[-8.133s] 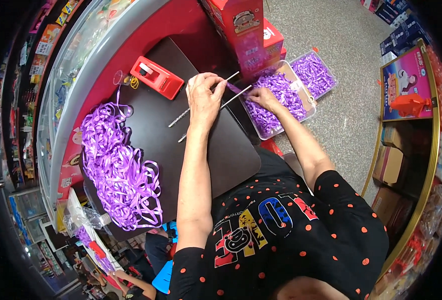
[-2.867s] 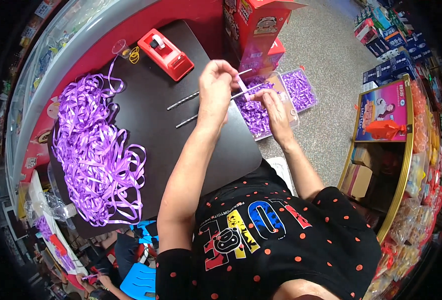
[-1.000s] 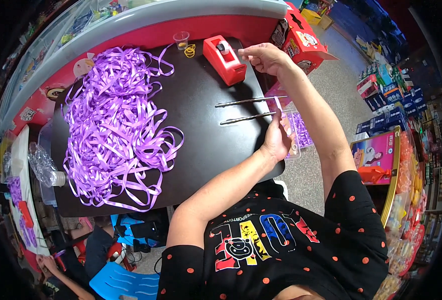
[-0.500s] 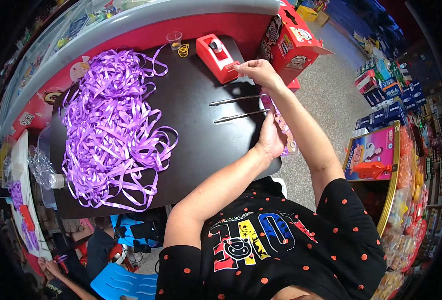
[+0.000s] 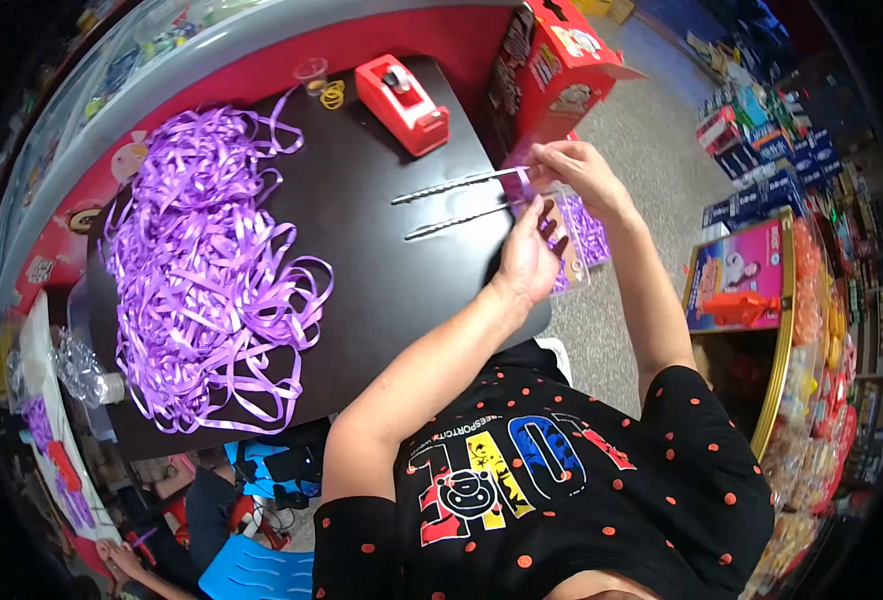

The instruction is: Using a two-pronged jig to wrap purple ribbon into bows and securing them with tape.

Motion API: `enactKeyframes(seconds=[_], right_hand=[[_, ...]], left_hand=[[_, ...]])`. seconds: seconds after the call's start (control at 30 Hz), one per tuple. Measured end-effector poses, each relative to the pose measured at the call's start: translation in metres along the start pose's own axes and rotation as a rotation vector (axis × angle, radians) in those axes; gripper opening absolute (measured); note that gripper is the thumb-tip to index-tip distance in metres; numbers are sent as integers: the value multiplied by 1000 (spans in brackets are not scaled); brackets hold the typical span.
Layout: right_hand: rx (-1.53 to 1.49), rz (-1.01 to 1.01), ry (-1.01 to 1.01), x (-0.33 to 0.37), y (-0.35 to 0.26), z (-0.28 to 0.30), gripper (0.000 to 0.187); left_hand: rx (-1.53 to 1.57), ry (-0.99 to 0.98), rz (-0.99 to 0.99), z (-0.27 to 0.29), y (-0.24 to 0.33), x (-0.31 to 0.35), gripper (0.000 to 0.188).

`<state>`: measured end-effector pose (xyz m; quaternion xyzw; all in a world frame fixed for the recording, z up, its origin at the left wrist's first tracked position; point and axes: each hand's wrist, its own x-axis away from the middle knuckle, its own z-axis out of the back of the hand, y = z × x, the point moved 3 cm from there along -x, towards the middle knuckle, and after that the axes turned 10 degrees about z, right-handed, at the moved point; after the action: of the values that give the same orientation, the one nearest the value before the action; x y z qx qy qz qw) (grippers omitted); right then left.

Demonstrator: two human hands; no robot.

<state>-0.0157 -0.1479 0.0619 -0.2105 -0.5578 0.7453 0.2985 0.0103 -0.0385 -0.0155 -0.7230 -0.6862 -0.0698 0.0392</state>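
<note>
Left grip point(image 5: 530, 264): half-curled, thumb at purple ribbon point(image 5: 524, 183); hold unclear
Right grip point(image 5: 586, 180): fingertips nearly together; contents unclear
Rods point(image 5: 448, 188): side by side

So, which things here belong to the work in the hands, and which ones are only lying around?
Likely in use:
ribbon
rods, at the hands
tape dispenser
purple pieces

Probably just lying about:
yellow bands
cup
red box
blue seat
</note>
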Motion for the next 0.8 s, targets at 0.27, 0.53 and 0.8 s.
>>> enactKeyframes(seconds=[0.27, 0.53, 0.8], right_hand=[[200, 0, -31, 59, 23, 30, 22], [188, -7, -85, 67, 25, 19, 22], [110, -58, 37, 82, 24, 17, 26]], left_hand=[[-206, 20, -68, -2, 2, 4, 27], [-265, 52, -67, 5, -1, 4, 30], [-328, 59, -50, -2, 1, 6, 33]])
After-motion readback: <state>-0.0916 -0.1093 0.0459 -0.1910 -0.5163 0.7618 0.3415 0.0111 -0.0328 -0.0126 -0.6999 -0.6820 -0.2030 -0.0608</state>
